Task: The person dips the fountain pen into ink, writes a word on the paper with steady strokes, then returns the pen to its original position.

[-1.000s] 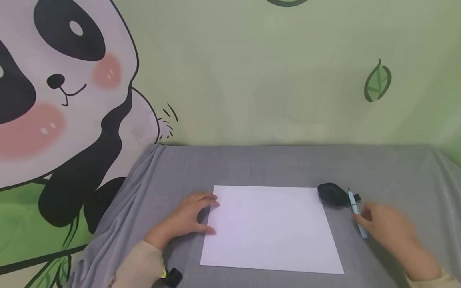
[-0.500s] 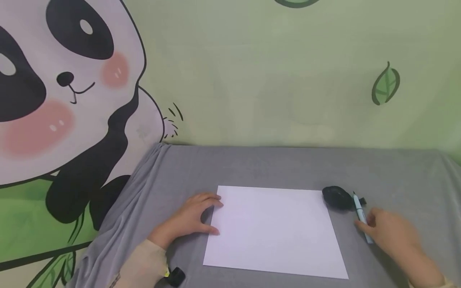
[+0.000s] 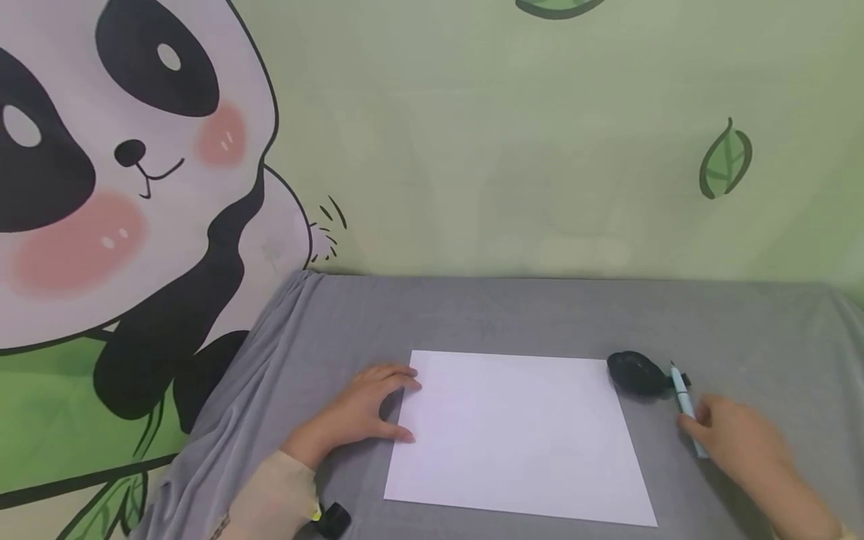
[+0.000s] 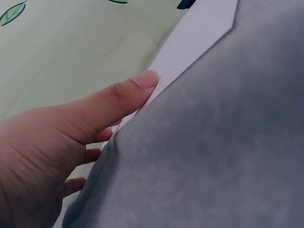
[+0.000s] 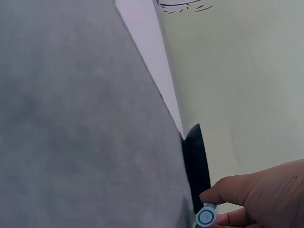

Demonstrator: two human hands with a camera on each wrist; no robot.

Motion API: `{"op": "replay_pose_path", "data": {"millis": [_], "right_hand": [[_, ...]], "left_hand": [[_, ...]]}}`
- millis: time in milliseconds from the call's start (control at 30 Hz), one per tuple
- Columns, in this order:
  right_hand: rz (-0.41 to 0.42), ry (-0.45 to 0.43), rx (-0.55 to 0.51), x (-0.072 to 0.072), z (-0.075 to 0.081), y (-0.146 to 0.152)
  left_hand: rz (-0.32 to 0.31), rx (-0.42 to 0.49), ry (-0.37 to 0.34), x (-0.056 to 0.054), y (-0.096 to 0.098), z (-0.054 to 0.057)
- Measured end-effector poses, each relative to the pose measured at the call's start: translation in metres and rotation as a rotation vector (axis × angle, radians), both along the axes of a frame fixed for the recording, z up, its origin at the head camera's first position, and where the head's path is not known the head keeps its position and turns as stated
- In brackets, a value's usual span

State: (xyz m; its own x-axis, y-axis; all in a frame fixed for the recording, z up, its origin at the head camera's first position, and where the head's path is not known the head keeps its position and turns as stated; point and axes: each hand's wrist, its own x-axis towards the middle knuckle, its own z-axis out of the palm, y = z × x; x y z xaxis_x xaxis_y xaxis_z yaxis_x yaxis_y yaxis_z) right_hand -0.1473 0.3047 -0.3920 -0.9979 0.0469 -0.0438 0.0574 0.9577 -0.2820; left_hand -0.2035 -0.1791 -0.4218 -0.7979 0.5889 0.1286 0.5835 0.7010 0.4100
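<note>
Left hand [image 3: 361, 409] at white paper [image 3: 520, 442]; pen [image 3: 683, 394] in right hand [image 3: 742, 435].
We note the left hand's fingers spread, touching the smooth paper's left edge; soft grey cloth [image 3: 513, 315] beneath; a rounded, glossy black object [image 3: 637, 374] by its far right corner; then the slim light-blue pen, teal-ringed end, pinched by the right hand.

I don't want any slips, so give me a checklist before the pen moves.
1. Pen in the right hand: ok, pinched.
2. Left hand on the paper: ok, at its left edge.
3. Paper unmarked: ok, no marks visible.
4. Pen over the paper: not ok, it is off to the right.
5. Black object clear of the paper: cannot tell, it is right at the far right corner.
</note>
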Motion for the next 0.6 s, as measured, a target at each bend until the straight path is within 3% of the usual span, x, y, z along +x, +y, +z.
{"op": "replay_pose_path", "data": {"millis": [267,600], "right_hand": [[-0.013,-0.031,0.004,-0.001,0.009,0.007],[-0.016,0.071,0.013,-0.001,0.018,0.016]], "left_hand": [[0.011,-0.001,-0.011,0.001,-0.001,-0.002],[0.011,-0.003,-0.01,0.002,0.0,0.002]]}}
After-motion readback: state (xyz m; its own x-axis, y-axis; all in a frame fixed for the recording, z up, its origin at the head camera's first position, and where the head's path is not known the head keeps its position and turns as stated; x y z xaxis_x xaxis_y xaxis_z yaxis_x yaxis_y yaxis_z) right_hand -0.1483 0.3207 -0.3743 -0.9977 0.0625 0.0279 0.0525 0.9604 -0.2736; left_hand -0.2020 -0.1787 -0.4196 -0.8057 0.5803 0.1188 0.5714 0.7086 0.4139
